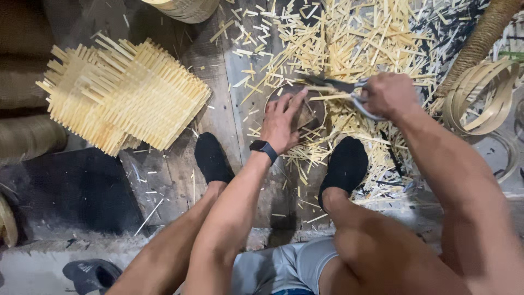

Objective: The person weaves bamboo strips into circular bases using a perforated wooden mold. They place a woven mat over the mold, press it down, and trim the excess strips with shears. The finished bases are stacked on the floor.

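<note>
1. While it rests on the plank floor (180,180) between the person's two black-socked feet, the small round woven piece (305,112) is pressed down by the left hand (281,121), whose fingers lie nearly flat and spread on its rim rather than curled round it
2. The right hand (388,94) is closed round the handles of a pair of scissors (341,87), fingers curled through the loops; the dark blades point left over the round piece, among pale strips at its top edge, and whether the blades are parted or closed cannot be told
3. A black wristwatch (264,147) sits on the left wrist
4. Short pale bamboo offcuts (360,38) lie in a thick scatter around and beyond the round piece, densest toward the upper right
5. To the left, well apart from the hands, lies a stack of flat woven squares (123,93) with loose strip ends sticking out on all sides
6. At the right edge, coils of thin bamboo strip (483,98) lie near the right forearm, beside a thick rope-wound post (480,38)
</note>
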